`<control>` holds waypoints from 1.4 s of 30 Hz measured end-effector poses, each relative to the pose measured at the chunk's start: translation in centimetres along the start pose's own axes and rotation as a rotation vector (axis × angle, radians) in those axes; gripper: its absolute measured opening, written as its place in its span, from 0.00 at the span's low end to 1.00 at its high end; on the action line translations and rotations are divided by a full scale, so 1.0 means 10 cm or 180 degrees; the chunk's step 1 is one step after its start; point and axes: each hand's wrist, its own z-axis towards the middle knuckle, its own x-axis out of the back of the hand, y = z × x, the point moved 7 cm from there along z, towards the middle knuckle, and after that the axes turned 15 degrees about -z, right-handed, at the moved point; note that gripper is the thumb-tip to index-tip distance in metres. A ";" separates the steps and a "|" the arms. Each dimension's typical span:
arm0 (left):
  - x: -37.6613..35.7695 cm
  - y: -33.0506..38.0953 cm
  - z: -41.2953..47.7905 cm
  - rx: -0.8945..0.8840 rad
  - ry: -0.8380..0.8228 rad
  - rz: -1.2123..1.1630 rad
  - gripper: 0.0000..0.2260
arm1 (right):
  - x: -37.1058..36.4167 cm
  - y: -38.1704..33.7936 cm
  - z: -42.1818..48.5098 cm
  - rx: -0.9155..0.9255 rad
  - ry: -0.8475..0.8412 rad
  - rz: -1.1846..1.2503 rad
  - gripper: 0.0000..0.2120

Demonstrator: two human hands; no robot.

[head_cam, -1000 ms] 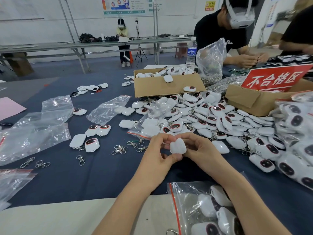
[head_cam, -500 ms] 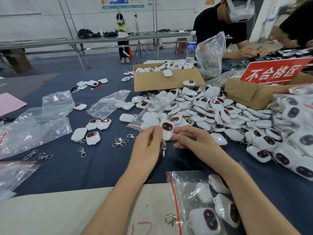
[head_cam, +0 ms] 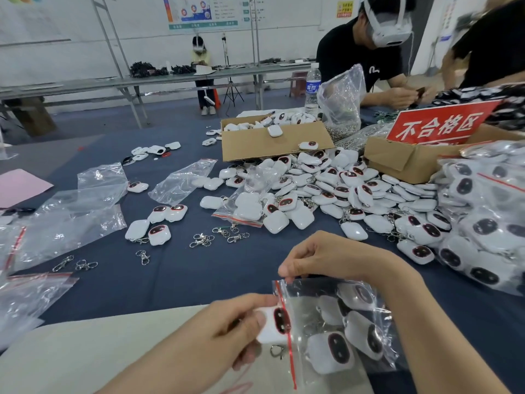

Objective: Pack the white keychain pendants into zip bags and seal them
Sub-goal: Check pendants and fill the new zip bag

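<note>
My left hand (head_cam: 227, 325) grips a white keychain pendant (head_cam: 274, 325) with a dark red-rimmed face, right at the mouth of a clear zip bag (head_cam: 341, 331). A metal clasp hangs under the pendant. My right hand (head_cam: 321, 258) pinches the bag's upper edge by its red strip and holds the mouth open. Several pendants lie inside the bag. A big heap of loose pendants (head_cam: 326, 189) covers the blue cloth beyond my hands.
Empty zip bags (head_cam: 65, 220) lie at the left with loose metal clasps (head_cam: 204, 240). Two cardboard boxes (head_cam: 272, 143) and a red sign (head_cam: 440, 126) stand behind the heap. Filled bags (head_cam: 488, 217) pile at the right. Other people work across the table.
Both hands came back from the heap toward me. My left hand carried the pendant down to the bag's mouth, and my right hand let go of it and took the bag's edge.
</note>
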 end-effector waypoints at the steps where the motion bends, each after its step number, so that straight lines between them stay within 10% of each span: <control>1: -0.04 0.01 0.01 -0.0030 -0.0037 0.0018 0.11 | -0.01 0.00 -0.02 0.0022 -0.0046 0.0063 0.13; 9: -0.18 -0.06 0.20 0.0100 0.0691 -0.0405 0.01 | -0.02 -0.04 -0.04 0.0197 -0.0114 0.0237 0.02; 18: -0.27 0.08 0.16 0.0252 0.0922 -0.1296 0.17 | -0.05 -0.02 -0.03 0.0296 -0.0239 0.0613 0.08; 23: -0.19 0.16 0.16 0.0092 0.0628 -0.0153 0.23 | -0.04 0.02 -0.01 0.0227 -0.0235 0.0629 0.09; 32: 0.31 0.29 0.50 -0.0507 0.1494 0.0375 0.17 | 0.37 0.40 0.13 -0.0232 0.2146 -0.0035 0.09; 37: 0.37 0.29 0.89 -0.0634 0.1735 0.0206 0.14 | 0.33 0.49 0.29 -0.0670 0.1967 -0.0432 0.32; 42: 0.24 0.17 1.09 -0.0724 0.1860 0.0433 0.13 | 0.32 0.47 0.33 -0.0774 0.2013 -0.1006 0.30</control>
